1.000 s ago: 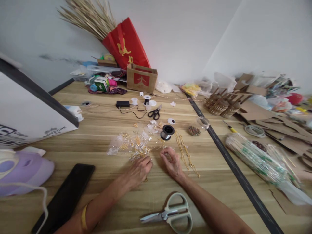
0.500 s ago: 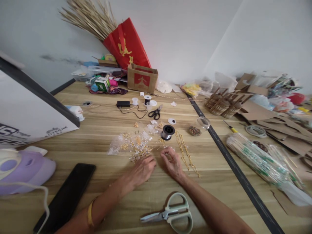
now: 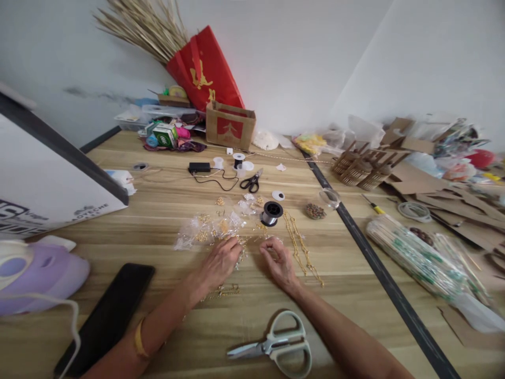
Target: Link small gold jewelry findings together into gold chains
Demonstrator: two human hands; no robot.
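Note:
My left hand (image 3: pixel 224 259) is over the loose gold and silver beads (image 3: pixel 241 257), fingers bent together and pointing down into them; what its fingertips hold is hidden. My right hand (image 3: pixel 278 259) rests on its side to the right, thumb and forefinger pinched on something too small to make out. A gold chain (image 3: pixel 302 247) lies just right of that hand, and a spool of silver wire (image 3: pixel 272 213) stands beyond it. Clear bags of small parts (image 3: pixel 197 231) lie past my left hand. Beside my left forearm lies another short chain (image 3: pixel 226 291).
Large pale-handled scissors (image 3: pixel 276 345) lie between my forearms. A black phone (image 3: pixel 114 310) is at the left, near a purple device (image 3: pixel 51 273). Black scissors (image 3: pixel 251 181) and a bead dish (image 3: pixel 315 211) lie farther back; packed sticks (image 3: pixel 410 258) are at the right.
My left hand has moved left and away from me, onto the beads, uncovering the short chain by the forearm. My right hand has stayed in place.

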